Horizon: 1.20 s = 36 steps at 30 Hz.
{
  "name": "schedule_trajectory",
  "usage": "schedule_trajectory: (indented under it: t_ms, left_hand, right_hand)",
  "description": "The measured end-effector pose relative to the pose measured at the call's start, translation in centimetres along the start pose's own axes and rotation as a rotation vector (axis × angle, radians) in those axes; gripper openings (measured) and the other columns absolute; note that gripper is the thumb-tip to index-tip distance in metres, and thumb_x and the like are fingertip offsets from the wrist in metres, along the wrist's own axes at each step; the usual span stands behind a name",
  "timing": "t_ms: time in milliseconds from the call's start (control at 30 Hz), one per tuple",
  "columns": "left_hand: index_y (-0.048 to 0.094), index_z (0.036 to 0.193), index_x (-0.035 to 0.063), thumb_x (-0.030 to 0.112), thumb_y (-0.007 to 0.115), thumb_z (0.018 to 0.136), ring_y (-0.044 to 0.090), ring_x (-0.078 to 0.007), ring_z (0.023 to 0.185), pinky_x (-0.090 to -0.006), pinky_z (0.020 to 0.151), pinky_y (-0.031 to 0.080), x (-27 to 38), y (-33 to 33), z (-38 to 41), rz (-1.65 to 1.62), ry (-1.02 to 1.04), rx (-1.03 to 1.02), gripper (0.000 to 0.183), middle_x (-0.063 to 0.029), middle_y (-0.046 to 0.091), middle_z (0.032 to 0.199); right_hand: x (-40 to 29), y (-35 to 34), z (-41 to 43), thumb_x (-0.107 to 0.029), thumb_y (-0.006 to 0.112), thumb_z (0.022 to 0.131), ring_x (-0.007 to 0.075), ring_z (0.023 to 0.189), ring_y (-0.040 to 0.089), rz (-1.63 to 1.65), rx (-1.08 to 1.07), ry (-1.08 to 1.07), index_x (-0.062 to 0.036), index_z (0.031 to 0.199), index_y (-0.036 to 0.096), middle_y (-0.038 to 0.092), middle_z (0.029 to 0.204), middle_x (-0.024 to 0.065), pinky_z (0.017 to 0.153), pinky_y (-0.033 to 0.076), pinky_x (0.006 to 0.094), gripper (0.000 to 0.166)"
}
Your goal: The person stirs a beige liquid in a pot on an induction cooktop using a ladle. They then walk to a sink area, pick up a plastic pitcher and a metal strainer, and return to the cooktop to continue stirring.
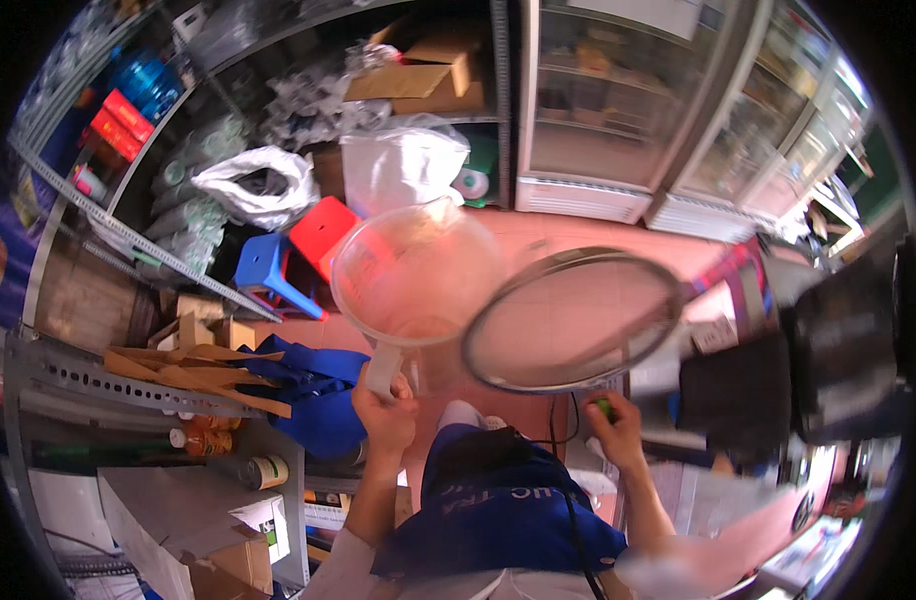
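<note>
My left hand (387, 412) grips the handle of a large, clear plastic jug (387, 341), held out over the floor with its wide mouth facing up. The jug looks empty, though motion blurs it. In my right hand (615, 427) is the green handle of a round sieve (574, 379) with a dark rim and see-through mesh. The sieve is tilted to the right of the jug, and its near edge overlaps or lies close to the jug's side; I cannot tell if they touch. My fingers cover most of the green handle.
Ahead stand a blue plastic stool (263, 262), a red stool (327, 229) and glass-door fridges (593, 112). Metal shelving (165, 255) runs along the left, with a blue cloth (315, 397) by its near rack. Dark equipment (743, 386) stands close on the right.
</note>
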State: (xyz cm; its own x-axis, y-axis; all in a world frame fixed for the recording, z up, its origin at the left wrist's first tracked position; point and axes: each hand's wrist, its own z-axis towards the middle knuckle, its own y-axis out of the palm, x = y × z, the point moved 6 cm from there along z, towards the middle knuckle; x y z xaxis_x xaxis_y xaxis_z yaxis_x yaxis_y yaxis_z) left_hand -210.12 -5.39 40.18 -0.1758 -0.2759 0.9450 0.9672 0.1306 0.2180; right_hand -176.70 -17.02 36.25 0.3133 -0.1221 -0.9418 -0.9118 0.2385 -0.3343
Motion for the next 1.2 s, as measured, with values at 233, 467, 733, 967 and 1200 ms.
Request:
schedule_trajectory:
  t_ms: [233,467,733,967,1200]
  left_hand:
    - [0.059,0.078,0.0047,0.027,0.085,0.064,0.057,-0.0143,0.052,-0.0273,0.048,0.042,-3.2,2.9,14.0,0.435,0.504,0.034,0.037,-0.0020,0.063,0.066]
    - [0.063,0.087,0.0030,0.049,0.079,0.067,0.063,-0.0216,0.059,-0.0344,0.053,0.048,-14.0,11.9,28.5,0.162,0.417,-0.130,0.052,-0.0071,0.067,0.074]
    - [0.062,0.078,-0.0038,0.033,0.079,0.077,0.061,-0.0251,0.059,-0.0368,0.056,0.047,-25.9,36.5,40.2,0.632,0.033,-0.832,0.041,-0.0124,0.063,0.063]
    - [0.067,0.088,-0.0065,0.031,0.077,0.075,0.068,-0.0357,0.079,-0.0446,0.071,0.051,-52.7,49.9,38.1,1.387,-0.130,-1.217,0.041,-0.0235,0.068,0.082]
    - [0.068,0.090,-0.0060,0.032,0.074,0.076,0.067,-0.0351,0.085,-0.0438,0.076,0.051,-60.2,63.0,35.0,1.517,-0.318,-1.348,0.041,-0.0241,0.068,0.088]
  right_hand:
    - [0.6,0.0,15.5,-0.020,0.055,0.096,0.0034,0.046,0.040,0.424,0.182,0.176,-0.0018,0.090,0.059,0.047,0.059,-0.0033,0.042,0.029,0.0201,0.020]
    - [3.2,-2.9,23.6,-0.022,0.053,0.098,0.0054,0.039,0.037,0.358,0.570,0.290,-0.0027,0.090,0.059,0.045,0.056,-0.0026,0.034,0.026,0.0212,0.022]
    - [8.7,-8.3,33.4,-0.023,0.060,0.094,0.0039,0.051,0.042,0.580,0.934,0.376,-0.0045,0.085,0.061,0.050,0.062,-0.0049,0.044,0.032,0.0215,0.021]
    - [17.7,-20.7,40.9,-0.025,0.057,0.096,0.0041,0.047,0.044,0.667,1.057,0.470,-0.0066,0.093,0.060,0.047,0.060,-0.0046,0.039,0.033,0.0204,0.019]
    - [20.8,-41.1,41.5,-0.018,0.061,0.092,0.0042,0.051,0.040,0.111,1.435,0.427,-0.0042,0.083,0.059,0.047,0.060,-0.0051,0.045,0.032,0.0241,0.016]
